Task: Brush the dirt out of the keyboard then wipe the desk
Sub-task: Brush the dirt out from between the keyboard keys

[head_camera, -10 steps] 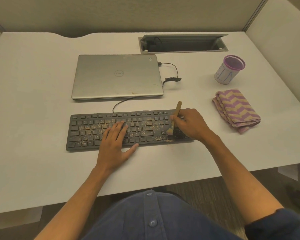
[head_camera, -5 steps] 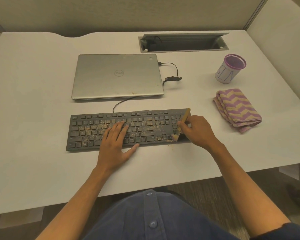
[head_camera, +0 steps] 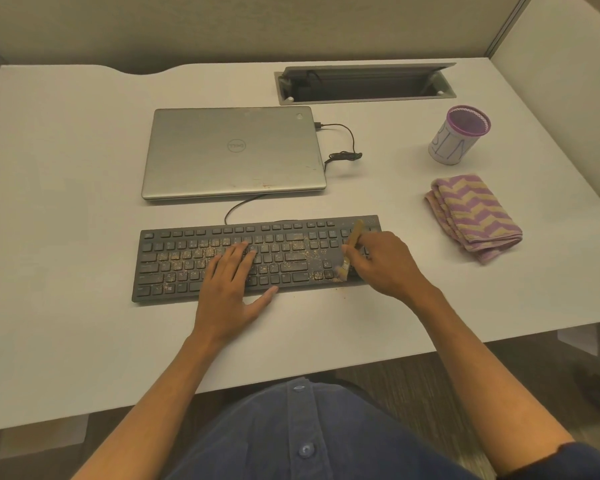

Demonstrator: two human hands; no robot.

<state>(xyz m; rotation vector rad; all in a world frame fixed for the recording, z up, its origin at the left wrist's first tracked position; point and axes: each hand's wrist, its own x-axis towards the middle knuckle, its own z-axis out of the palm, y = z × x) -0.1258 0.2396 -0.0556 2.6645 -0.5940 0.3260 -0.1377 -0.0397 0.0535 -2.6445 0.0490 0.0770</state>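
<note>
Head view: the right hand (head_camera: 390, 263) has its fingers curled around the thin wooden handle of a little brush (head_camera: 350, 250). The brush tilts, with its handle end pointing up and away and its pale bristles down on the keys at the right end of the keyboard (head_camera: 174, 271). The bristles look a bit blurry. The left hand (head_camera: 231, 289) lies flat on the middle of the keyboard with its fingers straight and spread on the keys, holding nothing. Its thumb sticks out to the side, along the front edge of the keyboard. The keyboard is black and long and sits on the white desk (head_camera: 66, 202) right in front of the person. Tiny tan crumbs of dirt (head_camera: 291, 258) are sprinkled over many keys, and a small heap sits by the bristles near the front edge. A few crumbs lie on the desk just in front of that spot. A black cable (head_camera: 243, 206) runs from the back of the keyboard under the closed silver laptop (head_camera: 232, 154), which lies behind the keyboard. To the right of the keyboard, apart from it, is a folded cloth (head_camera: 475, 216) with purple and yellow zigzags. Behind the cloth stands a white cup (head_camera: 458, 136) with a purple rim. At the back of the desk is an open gray cable slot (head_camera: 364, 84). The person wears a dark blue shirt (head_camera: 309, 431) with buttons.
</note>
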